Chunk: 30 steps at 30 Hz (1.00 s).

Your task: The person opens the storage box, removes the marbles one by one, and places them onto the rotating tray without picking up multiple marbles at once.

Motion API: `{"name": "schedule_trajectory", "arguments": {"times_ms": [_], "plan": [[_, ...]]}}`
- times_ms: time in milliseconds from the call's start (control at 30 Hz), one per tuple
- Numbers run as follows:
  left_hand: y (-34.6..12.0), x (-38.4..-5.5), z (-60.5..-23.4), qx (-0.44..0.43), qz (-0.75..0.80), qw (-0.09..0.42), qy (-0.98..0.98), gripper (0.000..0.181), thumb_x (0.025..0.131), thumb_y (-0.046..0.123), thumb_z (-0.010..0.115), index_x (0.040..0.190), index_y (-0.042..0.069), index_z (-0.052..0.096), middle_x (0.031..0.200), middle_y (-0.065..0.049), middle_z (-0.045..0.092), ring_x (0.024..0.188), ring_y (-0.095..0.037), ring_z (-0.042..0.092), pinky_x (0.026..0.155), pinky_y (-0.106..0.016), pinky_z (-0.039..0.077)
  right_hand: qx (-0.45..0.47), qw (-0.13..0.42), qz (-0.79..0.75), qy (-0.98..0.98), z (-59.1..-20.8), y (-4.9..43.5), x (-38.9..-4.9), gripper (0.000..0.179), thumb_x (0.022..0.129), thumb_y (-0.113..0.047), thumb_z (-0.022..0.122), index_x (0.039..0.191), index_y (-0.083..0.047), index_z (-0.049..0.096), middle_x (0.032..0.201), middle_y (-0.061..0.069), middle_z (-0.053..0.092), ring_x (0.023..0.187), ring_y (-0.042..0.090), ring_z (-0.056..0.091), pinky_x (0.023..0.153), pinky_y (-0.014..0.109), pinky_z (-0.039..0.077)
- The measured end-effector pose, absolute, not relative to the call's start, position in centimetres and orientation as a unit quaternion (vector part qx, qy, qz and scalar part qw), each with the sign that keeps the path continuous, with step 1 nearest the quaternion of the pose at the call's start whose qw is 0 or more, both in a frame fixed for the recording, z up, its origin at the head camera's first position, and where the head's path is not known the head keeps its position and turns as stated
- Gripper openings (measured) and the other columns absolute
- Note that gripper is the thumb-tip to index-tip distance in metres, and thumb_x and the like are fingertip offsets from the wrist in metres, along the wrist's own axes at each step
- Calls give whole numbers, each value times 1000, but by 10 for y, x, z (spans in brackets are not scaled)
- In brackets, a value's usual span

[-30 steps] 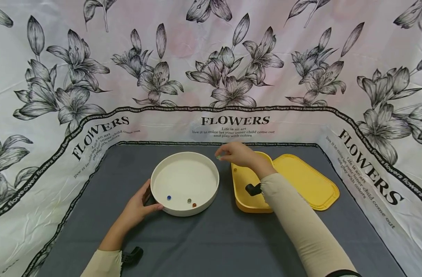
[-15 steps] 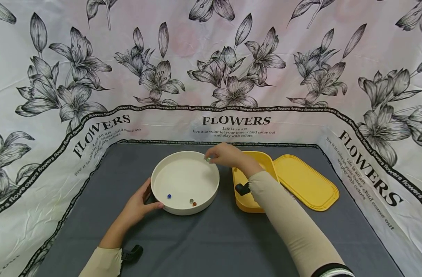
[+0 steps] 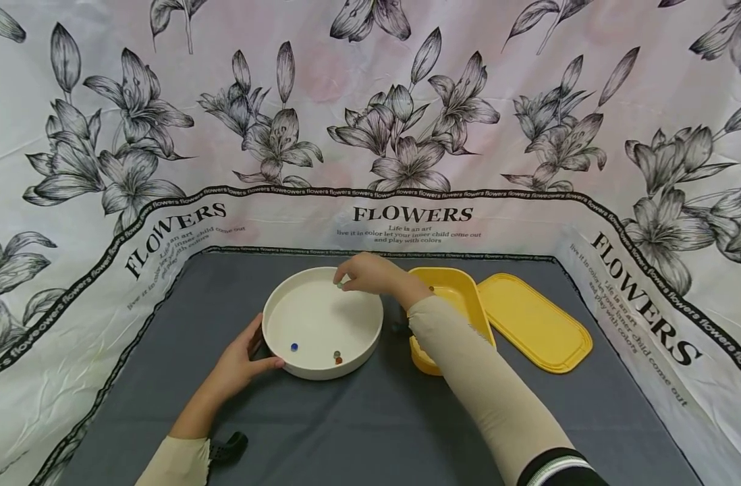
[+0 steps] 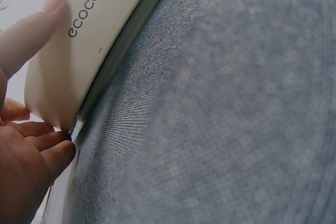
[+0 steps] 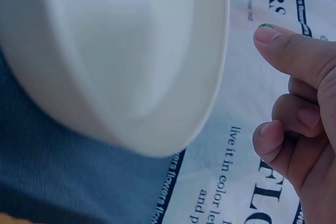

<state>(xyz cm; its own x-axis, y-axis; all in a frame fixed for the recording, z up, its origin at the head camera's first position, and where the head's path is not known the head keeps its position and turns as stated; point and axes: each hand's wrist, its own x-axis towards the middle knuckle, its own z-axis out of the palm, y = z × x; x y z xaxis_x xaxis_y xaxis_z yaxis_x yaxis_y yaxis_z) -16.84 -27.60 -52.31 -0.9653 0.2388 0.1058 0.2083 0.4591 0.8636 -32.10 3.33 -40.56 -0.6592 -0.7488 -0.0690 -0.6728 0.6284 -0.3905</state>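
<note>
A round white tray (image 3: 322, 317) lies on the grey cloth. Inside it are a blue marble (image 3: 294, 347), a grey-green marble (image 3: 337, 354) and an orange-brown marble (image 3: 338, 361), the latter two close together. My left hand (image 3: 237, 368) holds the tray's left side, thumb at the front and fingers round the side; the left wrist view shows the thumb against the wall marked "ecoco". Over the tray's back right part, my right hand (image 3: 373, 275) pinches a small pale green marble (image 3: 339, 285). In the right wrist view only a green sliver shows behind the thumb.
To the right stands a yellow box (image 3: 476, 297), partly covered by the right forearm, with a small marble (image 3: 431, 289) visible in it. Its yellow lid (image 3: 540, 324) lies beside it. Flower-printed cloth (image 3: 407, 148) borders the grey area (image 3: 346, 432).
My right hand has moved left with the pale green marble, from beside the yellow box to over the tray. The grey-green marble has shifted slightly towards the orange-brown one. The left hand stays put.
</note>
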Motion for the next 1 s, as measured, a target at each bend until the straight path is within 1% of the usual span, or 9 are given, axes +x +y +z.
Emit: {"name": "schedule_trajectory", "arguments": {"times_ms": [133,200,333,433,533,667,900,1000], "plan": [[-277,-167,-523,131,507,14,852,114,83,30,87,165,4,12,169,-21,18,153,-42,25,121,-55,30,-398,122,-179,892,-413,21,-328,24,101,-23,69,124,-18,75,104,-6,71,85,16,59,71,28,54],[-278,-167,-523,134,506,14,852,114,83,30,87,165,3,12,169,-23,17,153,-44,25,120,-57,30,-393,128,-184,892,-417,16,-331,25,100,-23,69,124,-17,75,105,-7,71,88,16,59,72,28,55],[-277,-166,-524,135,507,20,851,114,84,30,86,165,3,10,169,-23,17,153,-43,24,120,-56,29,-381,143,-187,894,-424,9,-336,25,99,-24,71,123,-18,76,104,-9,70,91,15,60,74,26,55],[-277,-166,-524,129,510,21,850,115,83,30,87,165,4,10,169,-21,17,154,-40,24,121,-52,29,-378,149,-191,894,-427,5,-338,25,99,-24,72,122,-18,76,102,-9,70,90,15,60,74,26,55],[-276,-167,-524,129,509,21,851,115,83,32,86,165,4,10,169,-20,17,154,-39,24,121,-51,29,-381,151,-202,890,-428,2,-340,26,98,-22,72,123,-14,76,101,-7,71,88,16,59,73,27,55],[-274,-167,-524,137,509,18,849,114,84,31,86,165,2,10,169,-22,16,153,-42,23,121,-55,29,-383,158,-221,883,-432,-1,-341,26,98,-20,73,122,-12,76,100,-3,70,86,16,57,70,26,52],[-274,-167,-524,140,510,13,848,113,84,29,85,164,1,10,168,-24,18,153,-43,23,121,-56,28,-382,166,-221,882,-442,-6,-341,25,97,-20,74,121,-14,76,97,-6,69,85,15,56,67,25,51],[-274,-166,-524,131,509,16,850,115,84,30,86,164,2,10,168,-23,20,154,-40,23,121,-53,28,-383,168,-224,880,-443,-5,-340,26,98,-20,73,123,-14,76,98,-6,68,86,15,55,69,26,51]]}}
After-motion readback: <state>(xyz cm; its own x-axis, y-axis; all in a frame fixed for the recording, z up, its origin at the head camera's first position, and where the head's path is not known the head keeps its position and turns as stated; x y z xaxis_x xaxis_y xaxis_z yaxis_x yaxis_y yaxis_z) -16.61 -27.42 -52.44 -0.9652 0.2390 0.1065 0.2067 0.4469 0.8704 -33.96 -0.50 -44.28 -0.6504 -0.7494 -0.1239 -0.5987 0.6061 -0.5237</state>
